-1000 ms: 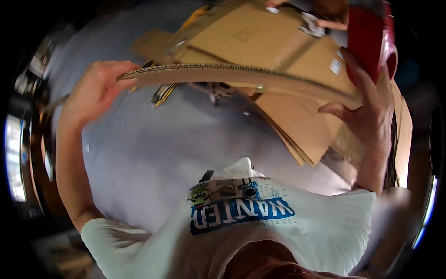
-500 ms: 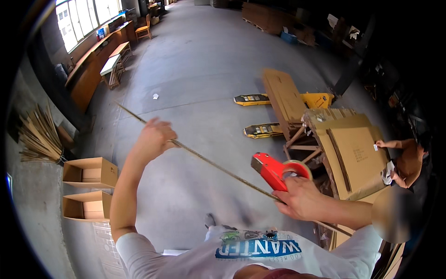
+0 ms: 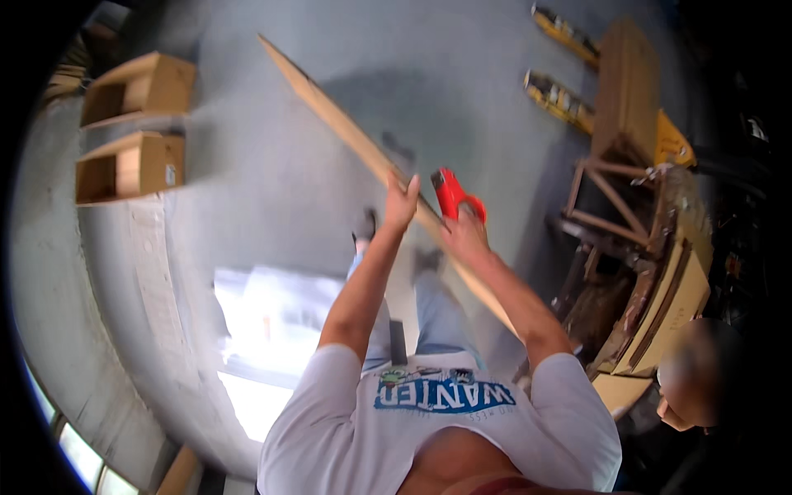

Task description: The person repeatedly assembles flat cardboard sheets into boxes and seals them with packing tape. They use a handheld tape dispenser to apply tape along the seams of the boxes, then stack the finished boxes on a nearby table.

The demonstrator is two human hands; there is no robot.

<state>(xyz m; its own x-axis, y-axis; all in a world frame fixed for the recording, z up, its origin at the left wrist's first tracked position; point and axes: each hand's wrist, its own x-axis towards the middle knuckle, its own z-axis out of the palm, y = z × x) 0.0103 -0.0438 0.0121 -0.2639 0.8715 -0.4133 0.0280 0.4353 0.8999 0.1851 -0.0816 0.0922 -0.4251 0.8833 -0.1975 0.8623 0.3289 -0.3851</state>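
Note:
A long flat piece of cardboard, seen nearly edge-on, slants across in front of my body from far left to near right. My left hand is closed on its middle, with the thumb up along the near face. Just right of it, my right hand grips a red tape dispenser and lies against the cardboard. The dispenser's head points away from me, and its tape roll is mostly hidden by the hand.
Two open cardboard boxes stand at the left. A bright white surface lies left of my legs. On the right are yellow pallet-jack forks, a wooden frame, stacked cardboard sheets and another person, blurred.
My view has turned downward and right. My hands have come closer together and nearer my body, and the cardboard has tilted so that more of its face shows. The dispenser stays in my right hand.

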